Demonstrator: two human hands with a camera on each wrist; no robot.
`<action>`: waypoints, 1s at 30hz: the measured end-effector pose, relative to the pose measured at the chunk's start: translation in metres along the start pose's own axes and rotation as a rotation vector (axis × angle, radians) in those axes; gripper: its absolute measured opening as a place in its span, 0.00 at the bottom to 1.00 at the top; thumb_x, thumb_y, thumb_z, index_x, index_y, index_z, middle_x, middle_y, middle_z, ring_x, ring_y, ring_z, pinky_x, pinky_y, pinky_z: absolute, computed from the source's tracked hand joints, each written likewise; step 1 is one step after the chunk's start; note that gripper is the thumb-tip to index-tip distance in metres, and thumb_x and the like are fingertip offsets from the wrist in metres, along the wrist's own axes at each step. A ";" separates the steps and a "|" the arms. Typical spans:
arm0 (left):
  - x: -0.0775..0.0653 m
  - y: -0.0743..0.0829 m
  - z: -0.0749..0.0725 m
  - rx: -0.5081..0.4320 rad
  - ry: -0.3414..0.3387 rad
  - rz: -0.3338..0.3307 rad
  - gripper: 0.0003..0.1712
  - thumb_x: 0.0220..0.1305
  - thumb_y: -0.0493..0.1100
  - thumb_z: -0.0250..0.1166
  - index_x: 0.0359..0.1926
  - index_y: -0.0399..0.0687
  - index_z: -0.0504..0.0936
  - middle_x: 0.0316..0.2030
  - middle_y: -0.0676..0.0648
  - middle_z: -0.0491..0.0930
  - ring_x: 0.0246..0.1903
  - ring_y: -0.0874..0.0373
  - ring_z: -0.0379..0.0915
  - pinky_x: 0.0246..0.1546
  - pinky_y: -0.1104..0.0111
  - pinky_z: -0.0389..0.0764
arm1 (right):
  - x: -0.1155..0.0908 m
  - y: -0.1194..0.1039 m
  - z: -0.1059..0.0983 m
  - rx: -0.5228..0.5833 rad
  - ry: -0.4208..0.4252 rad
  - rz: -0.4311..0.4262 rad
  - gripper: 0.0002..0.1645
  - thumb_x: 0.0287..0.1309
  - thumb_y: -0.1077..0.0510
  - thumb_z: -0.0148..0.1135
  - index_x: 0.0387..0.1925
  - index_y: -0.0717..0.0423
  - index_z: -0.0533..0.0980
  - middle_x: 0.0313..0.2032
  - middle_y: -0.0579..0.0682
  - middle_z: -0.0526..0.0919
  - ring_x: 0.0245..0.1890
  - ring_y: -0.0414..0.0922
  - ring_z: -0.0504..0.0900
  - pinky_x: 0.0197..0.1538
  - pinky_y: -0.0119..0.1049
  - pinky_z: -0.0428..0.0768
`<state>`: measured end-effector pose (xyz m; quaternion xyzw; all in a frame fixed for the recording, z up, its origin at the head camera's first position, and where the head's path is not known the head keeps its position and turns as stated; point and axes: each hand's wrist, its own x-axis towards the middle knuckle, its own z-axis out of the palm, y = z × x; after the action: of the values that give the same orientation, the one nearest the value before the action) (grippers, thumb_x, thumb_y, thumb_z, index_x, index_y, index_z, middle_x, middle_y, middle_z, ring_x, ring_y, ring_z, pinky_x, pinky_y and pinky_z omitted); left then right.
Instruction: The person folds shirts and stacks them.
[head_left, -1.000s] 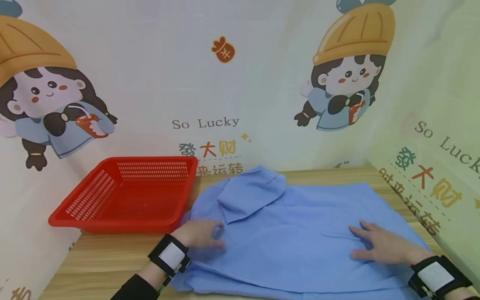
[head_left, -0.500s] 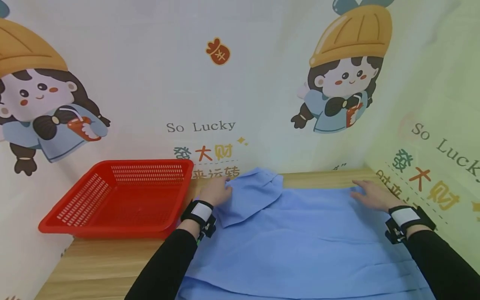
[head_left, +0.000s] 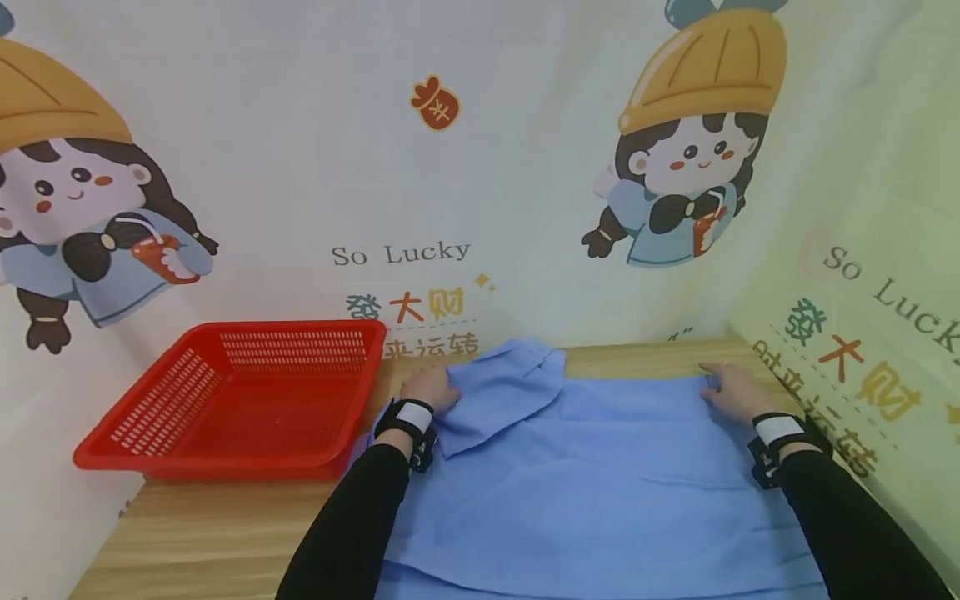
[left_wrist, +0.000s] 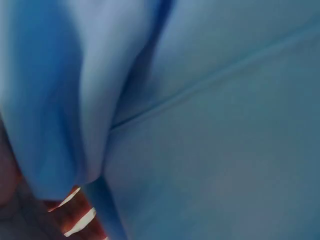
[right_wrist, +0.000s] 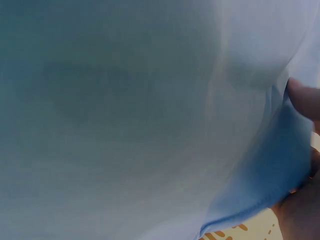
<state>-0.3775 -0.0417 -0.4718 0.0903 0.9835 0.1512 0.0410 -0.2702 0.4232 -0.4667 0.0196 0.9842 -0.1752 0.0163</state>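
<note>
A light blue shirt (head_left: 600, 467) is spread over the table, with a loose flap (head_left: 502, 396) folded inward near its far left. My left hand (head_left: 429, 388) grips the cloth beside that flap, close to the basket. In the left wrist view, bunched fabric (left_wrist: 50, 125) hangs by the fingers at the lower left, and most of the hand is hidden. At the shirt's far right corner, my right hand (head_left: 738, 393) pinches the edge. The right wrist view has the thumb (right_wrist: 306, 102) and fingers on either side of a blue fold (right_wrist: 270, 165).
A red plastic basket (head_left: 360, 417) with slotted sides stands left of the shirt, close to my left wrist. Wood-grain table (head_left: 217, 533) shows at the front left and along the back. Printed cloth walls (head_left: 525, 167) rise behind and at the right.
Both hands have moved from the middle of the shirt away to its far edge. Over the last half second the fingers have closed on the cloth there.
</note>
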 end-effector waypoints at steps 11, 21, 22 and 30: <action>-0.005 -0.004 -0.016 -0.108 0.029 0.049 0.17 0.63 0.46 0.67 0.49 0.42 0.85 0.43 0.43 0.86 0.40 0.48 0.77 0.45 0.56 0.76 | -0.006 -0.002 -0.008 0.029 0.106 -0.001 0.13 0.60 0.66 0.60 0.42 0.75 0.80 0.39 0.70 0.85 0.35 0.56 0.82 0.39 0.50 0.80; -0.010 0.003 -0.040 -0.124 0.211 0.144 0.15 0.69 0.44 0.62 0.51 0.44 0.87 0.49 0.41 0.87 0.48 0.45 0.83 0.48 0.54 0.81 | -0.019 -0.005 -0.034 0.010 0.184 -0.028 0.11 0.59 0.66 0.63 0.40 0.72 0.82 0.38 0.69 0.85 0.36 0.59 0.82 0.37 0.50 0.78; -0.012 0.005 -0.042 -0.137 0.231 0.150 0.15 0.68 0.44 0.63 0.50 0.44 0.87 0.49 0.41 0.87 0.48 0.45 0.83 0.49 0.54 0.80 | -0.020 -0.004 -0.035 0.011 0.196 -0.031 0.11 0.59 0.66 0.63 0.40 0.72 0.82 0.38 0.69 0.85 0.36 0.59 0.82 0.37 0.50 0.78; -0.036 0.017 -0.055 -0.240 0.348 0.218 0.13 0.66 0.44 0.65 0.48 0.47 0.89 0.44 0.43 0.89 0.45 0.47 0.85 0.43 0.56 0.82 | -0.040 0.002 -0.049 -0.015 0.278 -0.120 0.07 0.54 0.70 0.64 0.36 0.70 0.82 0.37 0.68 0.85 0.36 0.62 0.82 0.37 0.52 0.78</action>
<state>-0.3452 -0.0483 -0.4123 0.1629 0.9351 0.2840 -0.1354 -0.2311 0.4411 -0.4202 -0.0153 0.9777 -0.1639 -0.1304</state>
